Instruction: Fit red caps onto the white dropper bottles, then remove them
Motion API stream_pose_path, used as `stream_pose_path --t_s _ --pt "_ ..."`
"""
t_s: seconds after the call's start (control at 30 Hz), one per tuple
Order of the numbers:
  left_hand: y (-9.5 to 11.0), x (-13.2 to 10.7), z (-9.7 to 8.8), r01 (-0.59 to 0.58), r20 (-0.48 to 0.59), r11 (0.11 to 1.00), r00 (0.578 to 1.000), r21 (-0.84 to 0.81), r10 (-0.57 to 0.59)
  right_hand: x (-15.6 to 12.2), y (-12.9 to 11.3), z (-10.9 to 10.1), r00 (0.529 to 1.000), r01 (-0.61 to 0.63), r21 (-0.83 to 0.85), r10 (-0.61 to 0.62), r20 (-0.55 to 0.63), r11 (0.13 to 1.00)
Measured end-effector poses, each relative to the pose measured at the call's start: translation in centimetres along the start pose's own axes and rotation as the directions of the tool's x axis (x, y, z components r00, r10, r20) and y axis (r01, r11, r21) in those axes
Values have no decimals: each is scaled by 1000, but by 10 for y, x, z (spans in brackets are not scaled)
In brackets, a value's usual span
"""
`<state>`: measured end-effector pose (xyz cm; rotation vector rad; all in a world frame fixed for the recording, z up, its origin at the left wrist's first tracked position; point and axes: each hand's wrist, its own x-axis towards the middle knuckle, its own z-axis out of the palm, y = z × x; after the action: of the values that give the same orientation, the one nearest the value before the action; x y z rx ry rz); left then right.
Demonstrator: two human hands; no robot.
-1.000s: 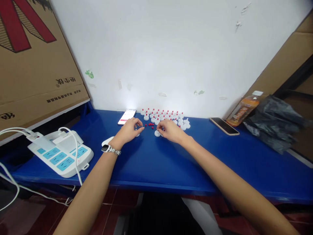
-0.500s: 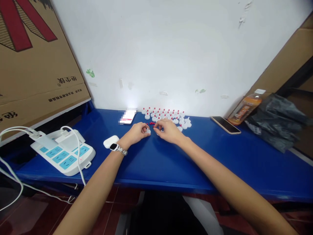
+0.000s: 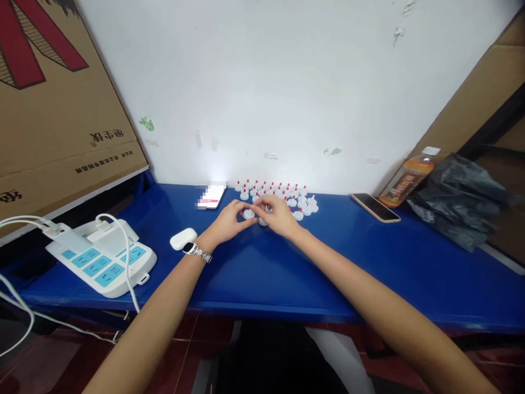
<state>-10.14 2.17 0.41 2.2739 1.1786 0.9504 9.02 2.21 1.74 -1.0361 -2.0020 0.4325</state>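
Observation:
My left hand (image 3: 229, 221) is closed around a white nozzle cap (image 3: 248, 214), thumb on the near side and fingers on the far side. My right hand (image 3: 278, 214) meets it there, with its fingers pinched together at the cap's top; whatever they hold is too small and hidden to make out. Beneath the right fingers sits another white cap (image 3: 262, 221), partly covered. Behind both hands stand several white nozzle caps with red tips (image 3: 244, 193) in loose rows. A few plain white caps (image 3: 312, 205) lie at the right end of the group.
A lit phone (image 3: 211, 197) lies left of the caps, and a white earbud case (image 3: 183, 239) by my left wrist. Further left is a power strip (image 3: 102, 268) with cables. Another phone (image 3: 375, 208), a drink bottle (image 3: 406, 180) and a black bag (image 3: 459, 202) are at right.
My hands have come together, the right fingers moving left onto the cap in my left hand. The camera view has shifted slightly.

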Motion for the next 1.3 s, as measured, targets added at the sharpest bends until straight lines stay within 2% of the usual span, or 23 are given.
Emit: stream_pose_path --t_s 0.1,0.17,0.23,0.3,0.4,0.5,0.63,0.83,0.93,1.0,1.03,1.1,1.17,1.23,1.3 --pt "9 -1 -3 42 5 998 999 -50 -42 2 0 0 995 -40 187 56 -80 982" --pt "12 -2 -5 76 16 996 997 -44 -75 5 2 0 990 -66 171 85 -109 983" --pt "12 -3 -7 97 12 995 995 -16 -97 8 5 -2 992 -88 49 92 -84 995" --pt "11 -4 -7 116 19 993 993 6 -116 12 6 -3 997 -73 -151 76 15 986" --pt "7 -5 -6 137 60 990 988 30 -139 19 5 -1 981 18 -446 71 182 895" --pt "4 -6 -4 149 92 987 984 60 -154 27 -1 5 954 84 -613 115 279 786" --pt "4 -5 -5 143 93 985 984 97 -152 36 -9 12 929 91 -679 184 322 728" --pt "6 -5 -5 145 100 985 983 89 -154 36 -5 10 934 92 -662 166 317 744" --pt "6 -6 -6 149 101 987 983 63 -155 34 5 3 967 -7 -510 137 217 860" --pt "8 -6 -6 145 97 988 984 48 -149 31 12 -3 983 -112 -254 145 112 961" --pt "9 -6 -6 140 90 989 986 43 -143 28 14 -6 984 -160 -89 166 60 983" --pt "13 -6 -5 118 67 992 991 38 -120 21 17 -10 973 -214 239 228 -29 947" --pt "17 -5 -4 82 46 996 995 37 -83 12 18 -12 954 -207 475 284 -95 855" --pt "20 -5 -1 38 32 998 999 43 -39 3 15 -11 938 -185 590 320 -131 786" --pt "20 -4 2 -7 26 998 1000 60 5 -4 12 -8 937 -179 628 326 -125 758"
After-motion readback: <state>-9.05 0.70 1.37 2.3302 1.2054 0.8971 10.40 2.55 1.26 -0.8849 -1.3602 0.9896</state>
